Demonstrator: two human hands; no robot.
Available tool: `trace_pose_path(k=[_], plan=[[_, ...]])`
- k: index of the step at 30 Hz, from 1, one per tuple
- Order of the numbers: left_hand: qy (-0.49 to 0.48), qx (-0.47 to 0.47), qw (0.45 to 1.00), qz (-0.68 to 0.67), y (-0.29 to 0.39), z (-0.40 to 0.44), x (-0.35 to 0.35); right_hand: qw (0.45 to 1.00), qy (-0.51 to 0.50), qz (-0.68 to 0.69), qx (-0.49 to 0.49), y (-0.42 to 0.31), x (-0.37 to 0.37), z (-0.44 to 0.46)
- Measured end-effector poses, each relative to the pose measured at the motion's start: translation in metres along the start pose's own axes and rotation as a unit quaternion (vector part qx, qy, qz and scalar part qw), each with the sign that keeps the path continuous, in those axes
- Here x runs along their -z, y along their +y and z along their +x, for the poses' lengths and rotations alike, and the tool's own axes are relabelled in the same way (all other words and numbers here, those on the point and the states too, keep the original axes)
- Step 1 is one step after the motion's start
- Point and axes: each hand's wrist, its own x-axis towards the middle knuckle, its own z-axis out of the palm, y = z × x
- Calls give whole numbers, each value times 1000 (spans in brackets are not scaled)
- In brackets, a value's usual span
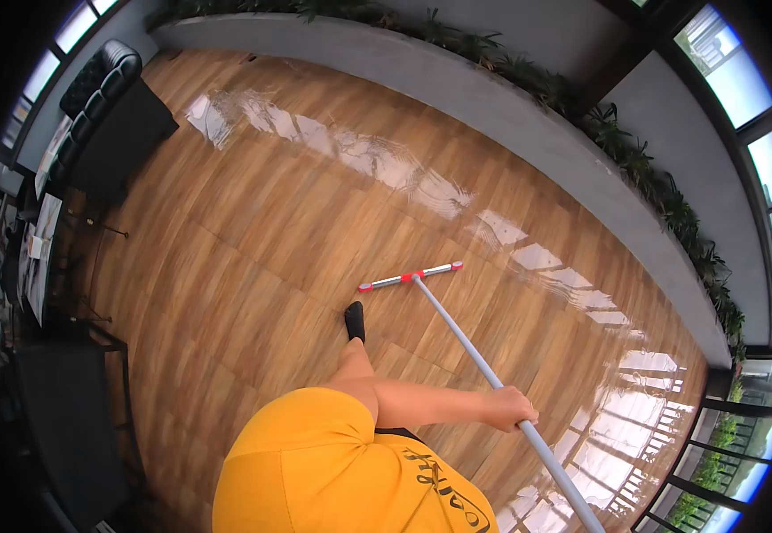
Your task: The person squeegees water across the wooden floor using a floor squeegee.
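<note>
My left hand (510, 409) is closed around the grey pole of a floor squeegee (461, 336), with the arm reaching across from the yellow sleeve. At the far end of the pole, the silver squeegee head (390, 282) with red end caps and a red centre joint rests on the wood-plank floor (261, 258). A foot in a black sock or shoe (355, 322) stands just behind the head. The pole's near end runs out of the picture at the bottom. My right hand is out of sight.
A shiny, rippled wet-looking strip (368, 155) crosses the floor ahead. Beyond it curves a low grey planter wall (528, 133) with plants. On the left stand a black tufted sofa (106, 115), a table with papers (41, 258) and a dark panel (66, 426). Windows line the right.
</note>
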Motion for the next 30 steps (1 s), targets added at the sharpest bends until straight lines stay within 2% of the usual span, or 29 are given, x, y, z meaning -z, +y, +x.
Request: trace_pose_path(k=[3, 5, 6, 7, 9, 14, 15, 17, 18, 19, 20, 22, 24, 26, 28, 30], plan=[[29, 11, 997, 77, -51, 2, 40, 999, -26, -31, -12, 60, 12, -4], [59, 13, 989, 132, -97, 0, 86, 998, 9, -52, -20, 117, 1, -8], [80, 21, 984, 156, -122, -2, 114, 999, 15, -7, -44, 151, -8, -5], [102, 28, 978, 181, -146, -3, 144, 997, 21, 37, -67, 186, -16, -2], [155, 37, 963, 216, -186, -5, 217, 994, 30, 40, -99, 263, -47, 2], [222, 90, 916, 322, -342, -48, 406, 973, -18, 75, -217, 466, -151, -13], [200, 133, 898, 370, -373, -64, 441, 966, -42, 75, -242, 499, -172, -21], [244, 225, 839, 431, -403, -94, 500, 956, -101, 28, -275, 556, -215, -43], [251, 232, 800, 493, -417, -111, 522, 946, -109, 16, -306, 571, -235, -59], [259, 236, 756, 553, -418, -113, 537, 935, -119, 4, -335, 580, -249, -64], [260, 234, 755, 555, -420, -106, 541, 936, -119, 6, -332, 584, -246, -58], [221, 207, 809, 503, -407, -93, 538, 943, -20, 23, -331, 570, -241, -45], [147, 167, 883, 414, -354, -46, 505, 958, 42, 77, -273, 526, -206, -4], [164, 77, 941, 287, -320, -4, 441, 976, 99, 17, -195, 460, -160, 32], [105, 50, 971, 209, -250, 36, 380, 982, 124, 60, -130, 377, -120, 74], [41, 34, 995, 80, -191, 63, 325, 984, 165, -2, -71, 293, -84, 98]])
